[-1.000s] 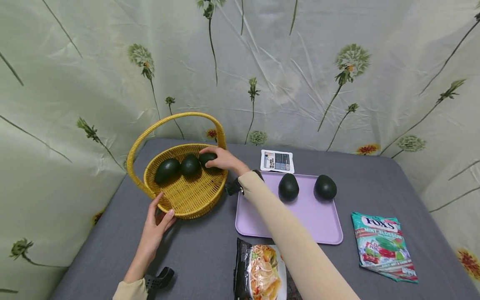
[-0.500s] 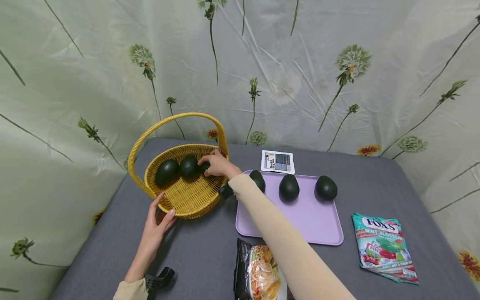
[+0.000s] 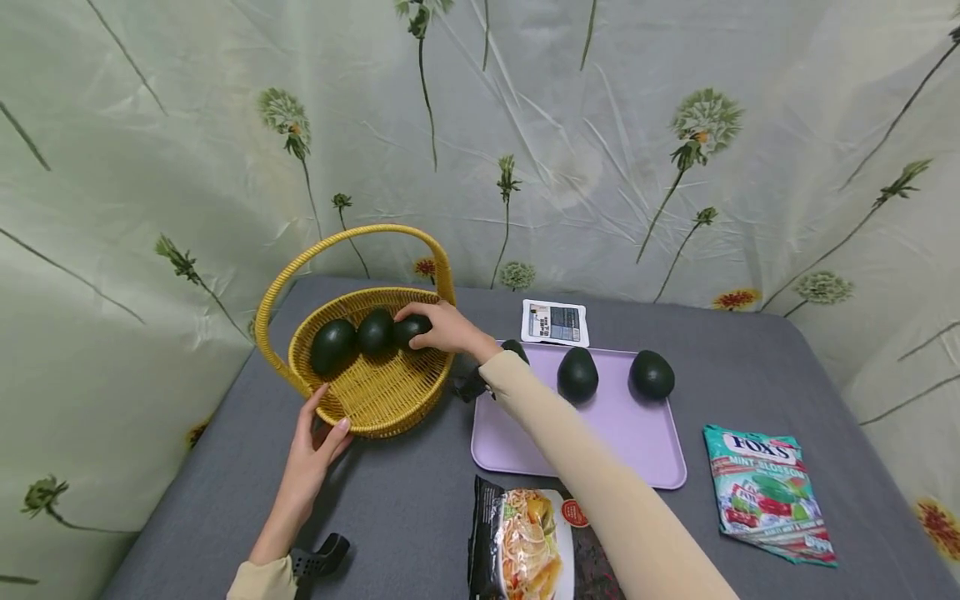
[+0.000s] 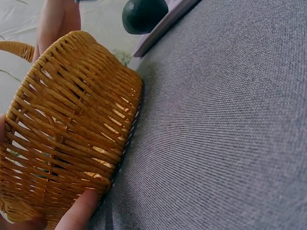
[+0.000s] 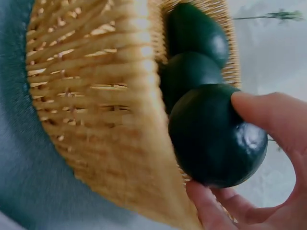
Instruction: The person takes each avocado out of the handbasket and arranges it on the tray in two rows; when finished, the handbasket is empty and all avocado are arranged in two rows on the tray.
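Note:
My right hand [image 3: 444, 327] holds a dark green avocado [image 3: 411, 331] inside the yellow wicker basket [image 3: 375, 396], at its right side. In the right wrist view the thumb presses on top of this avocado [image 5: 216, 139] and the fingertips curl round its other side. Two more avocados lie beside it in a row, the middle one [image 3: 376, 333] and the left one [image 3: 333, 347]. My left hand [image 3: 315, 446] grips the basket's near rim, and in the left wrist view its fingers [image 4: 79, 211] touch the woven wall [image 4: 81, 110].
Right of the basket lies a lilac tray [image 3: 592, 442] with avocados [image 3: 577, 375] on it, one partly behind the right sleeve. A white packet [image 3: 555, 323] lies behind the tray, a noodle packet [image 3: 528, 542] in front, and a mint candy bag [image 3: 768, 496] farther right.
The held avocado has shifted slightly left, closer to the middle one, which also moved a little left. My right hand dipped left over it, then drew back right. The left hand has stayed put.

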The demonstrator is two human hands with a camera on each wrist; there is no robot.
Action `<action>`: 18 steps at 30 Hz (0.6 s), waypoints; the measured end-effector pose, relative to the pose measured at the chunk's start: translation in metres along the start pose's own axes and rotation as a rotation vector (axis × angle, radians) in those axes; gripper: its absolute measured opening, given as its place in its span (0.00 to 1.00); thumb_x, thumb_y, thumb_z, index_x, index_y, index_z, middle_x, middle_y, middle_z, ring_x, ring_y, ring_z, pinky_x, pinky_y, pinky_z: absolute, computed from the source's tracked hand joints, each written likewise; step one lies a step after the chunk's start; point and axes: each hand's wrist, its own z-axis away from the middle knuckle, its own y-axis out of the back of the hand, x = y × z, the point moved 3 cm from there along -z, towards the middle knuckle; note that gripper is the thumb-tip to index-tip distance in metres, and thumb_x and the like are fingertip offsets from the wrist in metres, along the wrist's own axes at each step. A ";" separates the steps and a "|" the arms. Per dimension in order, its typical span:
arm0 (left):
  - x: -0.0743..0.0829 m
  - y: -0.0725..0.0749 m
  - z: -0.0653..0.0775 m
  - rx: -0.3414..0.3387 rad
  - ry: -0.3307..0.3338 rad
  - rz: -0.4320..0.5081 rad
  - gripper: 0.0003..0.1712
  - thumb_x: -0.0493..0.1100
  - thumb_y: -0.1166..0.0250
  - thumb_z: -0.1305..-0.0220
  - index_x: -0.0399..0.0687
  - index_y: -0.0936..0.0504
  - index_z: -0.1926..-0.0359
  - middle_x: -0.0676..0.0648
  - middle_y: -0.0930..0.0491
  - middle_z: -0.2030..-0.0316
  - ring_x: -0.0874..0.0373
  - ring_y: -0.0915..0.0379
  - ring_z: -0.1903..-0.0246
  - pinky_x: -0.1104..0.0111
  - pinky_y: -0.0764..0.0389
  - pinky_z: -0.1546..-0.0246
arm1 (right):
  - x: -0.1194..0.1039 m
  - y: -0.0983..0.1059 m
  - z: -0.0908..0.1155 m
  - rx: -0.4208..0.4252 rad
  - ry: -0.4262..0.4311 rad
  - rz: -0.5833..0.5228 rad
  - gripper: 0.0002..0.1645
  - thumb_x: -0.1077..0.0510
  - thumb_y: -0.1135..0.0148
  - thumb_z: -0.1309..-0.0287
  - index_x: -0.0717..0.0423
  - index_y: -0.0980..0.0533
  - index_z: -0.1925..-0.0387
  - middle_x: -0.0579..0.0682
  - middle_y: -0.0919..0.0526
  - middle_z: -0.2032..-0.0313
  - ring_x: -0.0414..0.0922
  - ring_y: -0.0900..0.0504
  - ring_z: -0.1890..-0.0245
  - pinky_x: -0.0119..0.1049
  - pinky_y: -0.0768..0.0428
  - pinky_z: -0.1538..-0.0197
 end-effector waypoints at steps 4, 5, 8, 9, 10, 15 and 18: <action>-0.001 0.000 0.001 -0.002 -0.018 0.009 0.38 0.41 0.48 0.26 0.50 0.59 0.24 0.36 0.58 0.29 0.37 0.48 0.36 0.80 0.26 0.54 | 0.006 0.017 0.020 0.037 0.107 -0.125 0.25 0.58 0.37 0.39 0.47 0.27 0.40 0.51 0.25 0.46 0.47 0.28 0.51 0.39 0.28 0.49; -0.001 0.000 0.001 -0.002 -0.018 0.009 0.38 0.41 0.49 0.26 0.50 0.60 0.24 0.36 0.58 0.29 0.37 0.48 0.36 0.81 0.26 0.54 | 0.008 0.021 0.026 0.046 0.127 -0.164 0.26 0.59 0.37 0.40 0.48 0.27 0.40 0.52 0.24 0.47 0.46 0.26 0.53 0.39 0.27 0.50; -0.001 0.000 0.001 -0.004 -0.014 0.008 0.39 0.41 0.49 0.26 0.51 0.60 0.24 0.35 0.57 0.30 0.37 0.48 0.36 0.81 0.26 0.55 | 0.015 0.033 0.045 0.054 0.143 -0.304 0.27 0.61 0.37 0.40 0.52 0.28 0.39 0.54 0.26 0.44 0.46 0.22 0.53 0.44 0.23 0.50; -0.001 0.000 0.001 -0.003 -0.011 0.009 0.39 0.41 0.48 0.26 0.51 0.60 0.24 0.35 0.57 0.30 0.37 0.48 0.36 0.81 0.26 0.55 | 0.018 0.037 0.052 0.056 0.142 -0.342 0.27 0.62 0.38 0.40 0.53 0.29 0.38 0.55 0.27 0.43 0.48 0.21 0.53 0.46 0.23 0.51; -0.001 -0.001 0.001 -0.004 -0.011 0.010 0.39 0.40 0.49 0.26 0.51 0.60 0.24 0.35 0.57 0.30 0.37 0.48 0.36 0.81 0.26 0.55 | 0.021 0.040 0.059 0.058 0.139 -0.373 0.27 0.62 0.38 0.39 0.53 0.29 0.38 0.55 0.28 0.41 0.49 0.21 0.52 0.47 0.23 0.51; 0.000 -0.002 0.000 -0.005 -0.004 0.007 0.39 0.41 0.48 0.26 0.52 0.60 0.24 0.36 0.57 0.30 0.38 0.47 0.36 0.80 0.26 0.55 | 0.038 0.051 0.096 0.088 0.089 -0.424 0.29 0.62 0.39 0.39 0.53 0.31 0.36 0.56 0.31 0.39 0.53 0.22 0.49 0.45 0.23 0.52; 0.000 -0.002 -0.001 -0.004 0.003 0.005 0.39 0.41 0.48 0.26 0.53 0.61 0.24 0.36 0.57 0.30 0.39 0.47 0.36 0.80 0.26 0.55 | 0.050 0.053 0.117 0.106 0.048 -0.409 0.30 0.61 0.38 0.39 0.50 0.32 0.35 0.56 0.32 0.39 0.55 0.23 0.49 0.47 0.23 0.51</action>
